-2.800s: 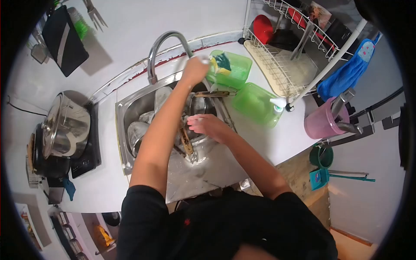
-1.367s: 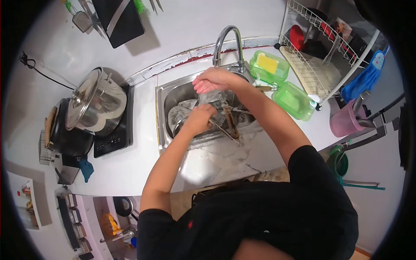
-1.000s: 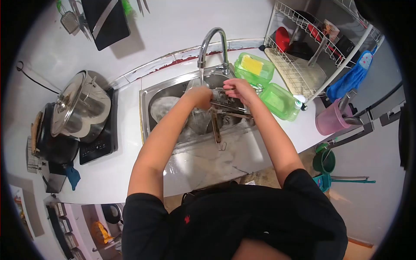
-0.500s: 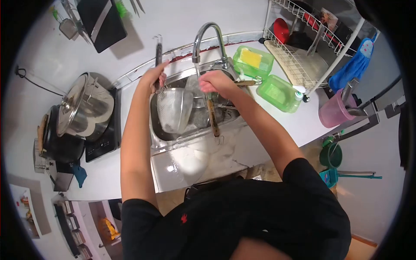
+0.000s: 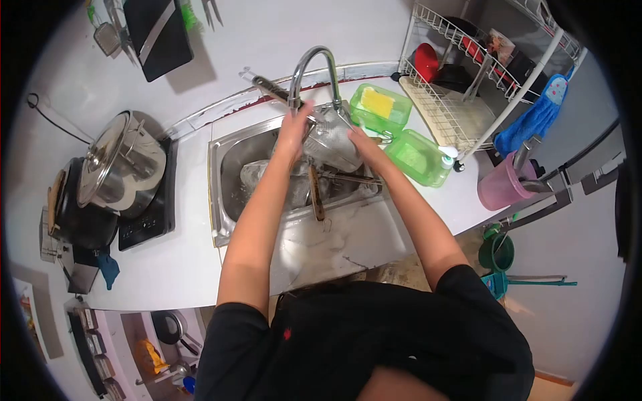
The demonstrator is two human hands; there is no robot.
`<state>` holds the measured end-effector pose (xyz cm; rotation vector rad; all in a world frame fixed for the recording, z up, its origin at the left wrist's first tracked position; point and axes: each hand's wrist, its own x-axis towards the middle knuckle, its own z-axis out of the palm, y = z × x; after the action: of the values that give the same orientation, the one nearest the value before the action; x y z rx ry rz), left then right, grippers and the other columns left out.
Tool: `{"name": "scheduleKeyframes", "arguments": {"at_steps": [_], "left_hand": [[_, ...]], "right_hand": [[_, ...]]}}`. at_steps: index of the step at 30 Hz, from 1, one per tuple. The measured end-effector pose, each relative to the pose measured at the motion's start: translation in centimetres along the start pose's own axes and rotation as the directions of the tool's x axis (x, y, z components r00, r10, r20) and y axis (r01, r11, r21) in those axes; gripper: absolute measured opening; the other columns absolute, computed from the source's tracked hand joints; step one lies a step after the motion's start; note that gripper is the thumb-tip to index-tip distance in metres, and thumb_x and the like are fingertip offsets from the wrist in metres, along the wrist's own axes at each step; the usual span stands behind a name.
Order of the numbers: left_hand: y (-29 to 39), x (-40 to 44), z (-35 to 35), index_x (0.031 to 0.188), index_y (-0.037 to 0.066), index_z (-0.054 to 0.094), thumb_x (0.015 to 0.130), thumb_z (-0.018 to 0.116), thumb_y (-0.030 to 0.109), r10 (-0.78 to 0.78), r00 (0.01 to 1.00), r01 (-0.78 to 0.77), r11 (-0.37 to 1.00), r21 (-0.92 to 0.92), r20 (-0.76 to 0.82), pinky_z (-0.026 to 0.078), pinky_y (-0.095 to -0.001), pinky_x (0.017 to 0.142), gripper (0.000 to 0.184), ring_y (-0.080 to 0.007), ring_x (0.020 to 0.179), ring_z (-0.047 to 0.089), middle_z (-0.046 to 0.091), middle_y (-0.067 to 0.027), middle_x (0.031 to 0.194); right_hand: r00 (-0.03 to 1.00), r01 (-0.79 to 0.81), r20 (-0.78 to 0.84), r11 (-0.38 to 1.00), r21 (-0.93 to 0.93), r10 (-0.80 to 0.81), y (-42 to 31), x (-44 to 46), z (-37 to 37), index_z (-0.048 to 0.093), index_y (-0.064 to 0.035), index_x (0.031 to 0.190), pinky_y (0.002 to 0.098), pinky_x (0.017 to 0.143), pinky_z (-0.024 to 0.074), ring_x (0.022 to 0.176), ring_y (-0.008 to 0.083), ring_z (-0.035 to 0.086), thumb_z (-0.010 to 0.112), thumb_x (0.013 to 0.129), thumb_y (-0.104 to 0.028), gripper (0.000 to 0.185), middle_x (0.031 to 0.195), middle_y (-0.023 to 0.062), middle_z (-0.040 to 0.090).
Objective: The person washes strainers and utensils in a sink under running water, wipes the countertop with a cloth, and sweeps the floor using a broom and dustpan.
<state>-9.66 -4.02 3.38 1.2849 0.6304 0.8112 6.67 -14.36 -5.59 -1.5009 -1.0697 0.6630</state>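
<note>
A metal mesh strainer (image 5: 334, 144) is held up under the tap (image 5: 329, 60) at the back of the sink (image 5: 231, 144). My left hand (image 5: 293, 137) grips it where the dark handle (image 5: 269, 87) joins the bowl; that handle points up and left. At the strainer's right edge, my right hand (image 5: 366, 146) is closed on the rim, its fingers partly hidden. Below, a utensil with a brown patterned handle (image 5: 316, 194) lies across the sink's front edge. Other wet metal and clear items sit in the basin, too cluttered to name.
Right of the sink stand a green container with a yellow sponge (image 5: 378, 103), another green container (image 5: 413, 157) and a pump bottle (image 5: 448, 157). A wire dish rack (image 5: 461, 100) rises behind them. On the left, a large steel pot (image 5: 127, 167) is near a black hob (image 5: 144, 227).
The strainer has moved right and up under the tap, its handle now tilted left. My right hand has gone from beside the tap to the strainer's right rim. The view has shifted slightly.
</note>
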Motion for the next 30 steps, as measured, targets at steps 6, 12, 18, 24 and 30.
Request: {"name": "scheduleKeyframes", "arguments": {"at_steps": [6, 12, 18, 24, 30], "left_hand": [[-2.5, -0.5, 0.3, 0.102, -0.001, 0.052, 0.072, 0.063, 0.043, -0.002, 0.97, -0.182, 0.659, 0.73, 0.243, 0.038, -0.0244, 0.055, 0.054, -0.0112, 0.062, 0.05, 0.056, -0.004, 0.074], [-1.3, 0.5, -3.0, 0.068, 0.006, 0.053, 0.082, 0.056, 0.023, -0.011, 0.996, -0.039, 0.829, 0.558, 0.086, 0.026, -0.0242, 0.04, 0.022, -0.0063, 0.044, 0.035, 0.042, 0.0038, 0.052], [3.5, -2.9, -3.8, 0.073, 0.001, 0.055, 0.081, 0.052, 0.011, -0.122, 0.982, 0.083, 0.965, 0.25, 0.143, 0.031, -0.0235, 0.04, 0.013, -0.0057, 0.047, 0.039, 0.046, 0.0019, 0.058], [1.9, -1.8, -2.7, 0.083, -0.004, 0.058, 0.076, 0.054, 0.005, -0.14, 0.942, 0.026, 0.937, 0.349, 0.305, 0.039, -0.0237, 0.051, 0.012, -0.009, 0.057, 0.048, 0.056, -0.0044, 0.069], [1.4, -1.8, -1.9, 0.087, -0.008, 0.057, 0.075, 0.053, 0.0, -0.171, 0.967, 0.187, 0.98, -0.069, 0.19, 0.046, -0.0259, 0.061, 0.016, -0.0157, 0.068, 0.057, 0.06, -0.0109, 0.08]], "right_hand": [[0.876, 0.327, -0.035, 0.648, -0.688, -0.481, 1.6, -0.4, 2.3, 0.042, 0.0032, 0.114, 0.0428, 0.084, 0.0374, 0.101, 0.0348, 0.047, 0.04, 0.082, -0.011, 0.035, 0.112, 0.0201, 0.049], [0.673, 0.466, -0.127, 0.55, -0.693, -0.729, -5.8, -0.3, 8.6, 0.043, 0.0029, 0.115, 0.0448, 0.086, 0.0363, 0.102, 0.0339, 0.047, 0.047, 0.078, -0.015, 0.041, 0.114, 0.0186, 0.047], [0.588, 0.643, 0.083, 0.403, -0.651, -0.805, -3.8, 4.9, 8.9, 0.051, 0.0041, 0.094, 0.0388, 0.075, 0.0443, 0.089, 0.0308, 0.055, 0.041, 0.083, -0.019, 0.027, 0.098, 0.0184, 0.056], [0.874, 0.371, -0.163, 0.844, -0.387, -0.459, -5.4, 4.1, 9.1, 0.049, 0.0009, 0.106, 0.0406, 0.068, 0.0425, 0.083, 0.0323, 0.054, 0.041, 0.083, -0.017, 0.03, 0.092, 0.0156, 0.056], [0.679, 0.35, -0.236, 0.589, -0.728, -0.695, -4.4, 0.6, 7.9, 0.048, -0.0003, 0.107, 0.0424, 0.076, 0.0383, 0.089, 0.0299, 0.051, 0.047, 0.079, -0.015, 0.032, 0.1, 0.0125, 0.054]]}}
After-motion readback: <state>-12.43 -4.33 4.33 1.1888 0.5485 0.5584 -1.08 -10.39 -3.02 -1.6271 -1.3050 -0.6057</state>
